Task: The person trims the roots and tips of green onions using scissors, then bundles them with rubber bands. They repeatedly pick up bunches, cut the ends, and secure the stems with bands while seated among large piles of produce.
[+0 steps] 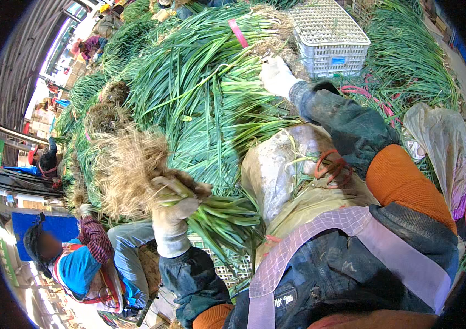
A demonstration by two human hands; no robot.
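Observation:
My left hand (179, 207), in a dirty pale work glove, is closed around a bunch of green onions (224, 214). The bunch's dry, straw-coloured roots (130, 172) fan out beyond the fist towards the left, and its green leaves hang to the right. Farther off, my right hand (276, 76), in a white glove, rests at the root end of a large heap of green onions (200, 103). Its fingertips are partly hidden among stalks and roots, so I cannot tell whether they grip any. A pink band (238, 33) wraps a bundle just beyond that hand.
Beyond my right arm stands a white plastic crate (331, 41). A soiled plastic sheet (274, 172) covers my lap, with red cord (333, 168) on it. A person in a blue vest (78, 269) sits close on the left. More onions (409, 61) lie at the far right.

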